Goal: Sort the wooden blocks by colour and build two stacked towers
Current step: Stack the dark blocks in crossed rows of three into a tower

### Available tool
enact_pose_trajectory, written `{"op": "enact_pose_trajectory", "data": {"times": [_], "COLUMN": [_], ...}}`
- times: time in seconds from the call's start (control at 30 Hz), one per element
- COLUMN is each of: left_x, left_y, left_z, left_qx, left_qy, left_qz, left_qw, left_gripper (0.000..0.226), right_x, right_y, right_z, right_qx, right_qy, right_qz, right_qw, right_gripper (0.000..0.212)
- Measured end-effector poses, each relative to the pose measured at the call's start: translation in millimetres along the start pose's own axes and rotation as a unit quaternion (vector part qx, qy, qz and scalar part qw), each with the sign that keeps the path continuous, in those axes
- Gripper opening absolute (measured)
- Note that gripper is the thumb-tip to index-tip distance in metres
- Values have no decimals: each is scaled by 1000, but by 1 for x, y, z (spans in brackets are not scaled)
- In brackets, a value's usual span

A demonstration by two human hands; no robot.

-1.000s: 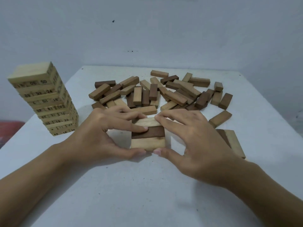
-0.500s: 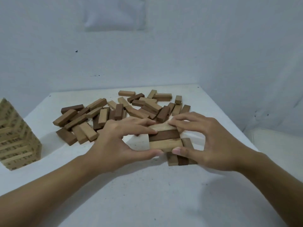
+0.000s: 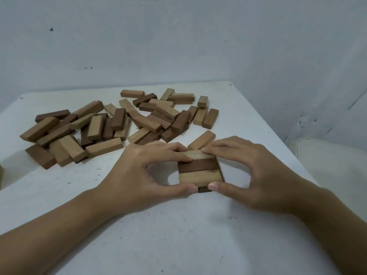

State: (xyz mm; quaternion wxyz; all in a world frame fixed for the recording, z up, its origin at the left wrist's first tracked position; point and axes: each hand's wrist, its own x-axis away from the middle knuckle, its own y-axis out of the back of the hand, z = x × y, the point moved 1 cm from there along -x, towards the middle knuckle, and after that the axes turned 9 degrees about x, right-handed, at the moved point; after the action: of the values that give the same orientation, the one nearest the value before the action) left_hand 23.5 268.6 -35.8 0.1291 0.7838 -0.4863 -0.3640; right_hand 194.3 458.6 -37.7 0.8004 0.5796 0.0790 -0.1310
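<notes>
White table (image 3: pixel 178 235) stood against a grey wall (image 3: pixel 198 46). The left hand (image 3: pixel 139 175) and right hand (image 3: pixel 252 175) pinched the three-block layer (image 3: pixel 199 169), light, dark, light, between thumbs and fingers. It lay on a lower layer (image 3: pixel 204 189). Loose blocks (image 3: pixel 119 122) lay beyond and left of the grip. Bare surface spread nearer the person, and the table's edge ran just right of the grip.

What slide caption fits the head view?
Left hand and right hand pinch a three-block layer before the loose block pile.

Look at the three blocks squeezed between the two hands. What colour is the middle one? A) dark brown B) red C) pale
A: in the three-block layer pinched by the left hand and right hand, the middle block is dark brown between two pale ones.
</notes>
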Motion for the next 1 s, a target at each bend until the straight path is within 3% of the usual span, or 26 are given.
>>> {"op": "enact_pose_trajectory", "data": {"times": [0.13,0.33,0.43,0.6,0.73,1.0], "left_x": [0,0,4,23,25,30], "left_y": [-1,2,7,5,-11,-27], "left_z": [-2,-5,-6,-9,-16,-17], "left_qx": [-14,-46,-60,-71,-146,-231], "left_qy": [-16,-10,74,191,182,161], "left_qz": [8,25,53,116,160,157], "left_qw": [1000,999,994,972,959,947], "left_gripper": [55,83,94,101,96,89], "right_x": [1,3,4,16,26,26], "right_y": [-3,3,9,17,4,-19], "right_z": [-3,0,2,4,13,17], "right_qx": [-26,-48,-41,63,86,197], "right_qy": [22,19,-22,-102,-116,-83], "right_qz": [-29,-37,-12,80,166,162], "right_qw": [999,998,999,989,976,963], "right_gripper": [63,63,65,87,94,87]}}
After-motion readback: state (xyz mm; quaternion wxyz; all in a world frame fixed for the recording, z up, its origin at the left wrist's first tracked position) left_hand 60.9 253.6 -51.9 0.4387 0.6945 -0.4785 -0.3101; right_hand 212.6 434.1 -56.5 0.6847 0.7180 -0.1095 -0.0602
